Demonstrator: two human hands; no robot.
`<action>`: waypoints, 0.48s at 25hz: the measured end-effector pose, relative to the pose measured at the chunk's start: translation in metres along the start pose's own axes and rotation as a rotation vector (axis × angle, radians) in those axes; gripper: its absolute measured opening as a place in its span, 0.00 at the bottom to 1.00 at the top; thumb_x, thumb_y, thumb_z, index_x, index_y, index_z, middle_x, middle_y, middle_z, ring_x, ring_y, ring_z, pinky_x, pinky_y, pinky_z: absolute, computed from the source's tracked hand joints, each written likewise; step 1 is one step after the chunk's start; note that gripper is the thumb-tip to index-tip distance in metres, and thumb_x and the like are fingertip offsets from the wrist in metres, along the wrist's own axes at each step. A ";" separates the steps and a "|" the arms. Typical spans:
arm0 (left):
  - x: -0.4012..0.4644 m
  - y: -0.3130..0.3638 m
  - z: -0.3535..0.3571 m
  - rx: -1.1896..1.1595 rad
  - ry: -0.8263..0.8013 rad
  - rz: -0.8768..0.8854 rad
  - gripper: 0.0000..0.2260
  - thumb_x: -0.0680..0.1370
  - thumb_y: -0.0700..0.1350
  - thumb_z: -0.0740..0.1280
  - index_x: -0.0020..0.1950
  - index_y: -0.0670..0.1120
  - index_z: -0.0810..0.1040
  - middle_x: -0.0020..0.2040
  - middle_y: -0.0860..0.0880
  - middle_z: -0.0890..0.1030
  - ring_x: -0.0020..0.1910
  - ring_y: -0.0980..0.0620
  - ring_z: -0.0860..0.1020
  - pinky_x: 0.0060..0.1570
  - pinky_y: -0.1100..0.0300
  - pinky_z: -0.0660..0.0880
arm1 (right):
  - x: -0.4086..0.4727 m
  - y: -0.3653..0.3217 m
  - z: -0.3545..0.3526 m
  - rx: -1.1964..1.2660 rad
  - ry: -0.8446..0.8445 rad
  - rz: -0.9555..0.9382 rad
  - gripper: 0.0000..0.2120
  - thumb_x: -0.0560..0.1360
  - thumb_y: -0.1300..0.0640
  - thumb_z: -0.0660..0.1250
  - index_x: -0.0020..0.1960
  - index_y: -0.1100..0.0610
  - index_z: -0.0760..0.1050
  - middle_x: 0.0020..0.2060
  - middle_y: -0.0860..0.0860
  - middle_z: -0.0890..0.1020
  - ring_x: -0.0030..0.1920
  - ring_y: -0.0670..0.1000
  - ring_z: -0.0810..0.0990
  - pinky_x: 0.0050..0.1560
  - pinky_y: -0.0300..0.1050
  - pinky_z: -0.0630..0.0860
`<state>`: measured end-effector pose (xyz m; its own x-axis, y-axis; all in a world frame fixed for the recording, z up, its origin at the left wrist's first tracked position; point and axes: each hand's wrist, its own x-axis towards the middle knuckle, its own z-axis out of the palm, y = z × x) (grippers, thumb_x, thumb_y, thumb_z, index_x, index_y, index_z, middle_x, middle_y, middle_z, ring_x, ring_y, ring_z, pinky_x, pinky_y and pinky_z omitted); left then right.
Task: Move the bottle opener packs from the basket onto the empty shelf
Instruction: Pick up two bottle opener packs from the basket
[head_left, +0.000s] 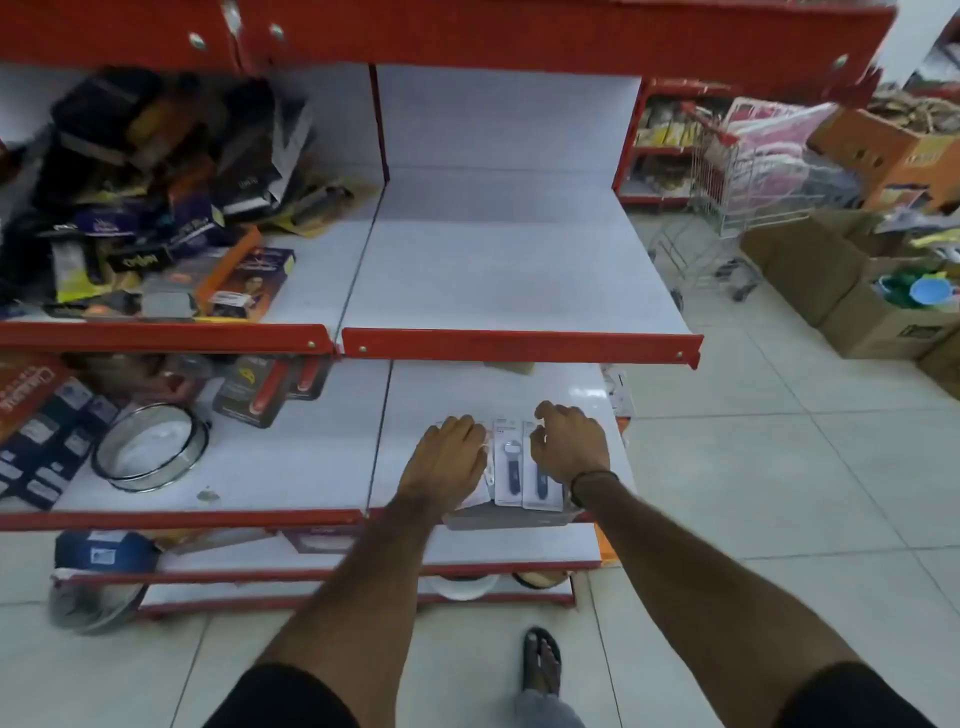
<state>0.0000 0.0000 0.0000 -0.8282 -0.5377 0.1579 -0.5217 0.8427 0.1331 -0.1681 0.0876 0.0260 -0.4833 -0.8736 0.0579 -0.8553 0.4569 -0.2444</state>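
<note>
Packs (508, 467) of bottle openers lay on the white shelf (431, 395) near its front lip, long axes running front to back, between left hand (449, 457), fingers flat on them, and right hand (569, 447), fingers loosely curled, equally near.

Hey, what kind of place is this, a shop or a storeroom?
Most likely a shop being stocked. Red-edged retail shelves hold packaged goods, a shopping cart stands in the aisle, and both hands, left and right, rest on bottle opener packs.
</note>
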 end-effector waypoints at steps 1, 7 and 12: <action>0.007 0.002 0.011 -0.029 -0.067 -0.070 0.13 0.82 0.46 0.57 0.63 0.45 0.74 0.62 0.44 0.78 0.59 0.44 0.76 0.59 0.49 0.74 | 0.005 0.006 0.007 -0.015 -0.055 0.029 0.15 0.77 0.56 0.62 0.62 0.57 0.74 0.55 0.56 0.83 0.55 0.59 0.80 0.54 0.51 0.75; 0.086 0.013 0.085 -0.040 -0.242 -0.101 0.26 0.78 0.42 0.64 0.76 0.44 0.64 0.77 0.44 0.67 0.76 0.43 0.63 0.76 0.44 0.59 | 0.062 0.050 0.066 -0.067 -0.338 0.046 0.31 0.78 0.53 0.63 0.78 0.56 0.56 0.76 0.55 0.66 0.77 0.58 0.61 0.76 0.60 0.55; 0.127 0.001 0.108 0.105 -0.302 -0.082 0.31 0.75 0.41 0.68 0.76 0.41 0.63 0.75 0.41 0.70 0.77 0.37 0.61 0.73 0.29 0.54 | 0.092 0.078 0.100 -0.131 -0.416 -0.019 0.32 0.77 0.52 0.66 0.77 0.55 0.58 0.75 0.55 0.67 0.76 0.58 0.62 0.76 0.63 0.54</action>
<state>-0.1277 -0.0647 -0.0857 -0.7974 -0.5847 -0.1490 -0.5946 0.8035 0.0295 -0.2606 0.0256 -0.0847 -0.3732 -0.8631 -0.3403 -0.8930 0.4337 -0.1206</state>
